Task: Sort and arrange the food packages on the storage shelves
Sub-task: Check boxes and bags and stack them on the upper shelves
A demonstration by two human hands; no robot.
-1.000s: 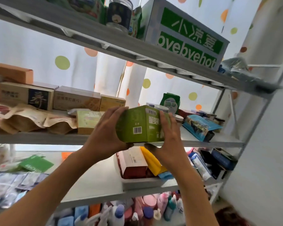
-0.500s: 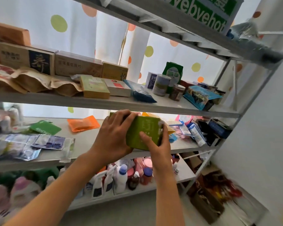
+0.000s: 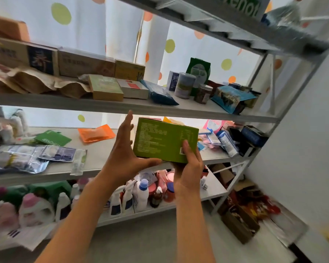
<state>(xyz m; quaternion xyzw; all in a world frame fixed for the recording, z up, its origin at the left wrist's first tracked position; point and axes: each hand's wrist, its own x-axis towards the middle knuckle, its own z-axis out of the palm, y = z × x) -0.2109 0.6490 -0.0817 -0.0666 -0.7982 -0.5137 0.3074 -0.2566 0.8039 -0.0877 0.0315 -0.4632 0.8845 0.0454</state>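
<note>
A green box [image 3: 164, 141] with small white print hangs in front of the middle shelf [image 3: 95, 166], just under the edge of the upper food shelf [image 3: 68, 106]. My right hand [image 3: 188, 164] grips its lower right corner, thumb on the front face. My left hand [image 3: 124, 150] supports its lower left edge with the thumb, fingers spread upward beside the box. On the upper shelf lie brown pouches [image 3: 32, 82], cardboard boxes [image 3: 85, 63], a flat green box [image 3: 105, 88], a blue bag [image 3: 160, 93] and jars [image 3: 184, 85].
An orange pouch [image 3: 96, 132], a green packet [image 3: 52, 138] and silver sachets [image 3: 17, 159] lie on the middle shelf; small packets [image 3: 224, 141] crowd its right end. Bottles [image 3: 141, 194] fill the lower shelf. Cardboard boxes [image 3: 239, 219] sit on the floor by the white wall.
The green box has come down from the upper shelf's level to the middle shelf and turned its printed face toward me. My left hand's fingers have opened off it.
</note>
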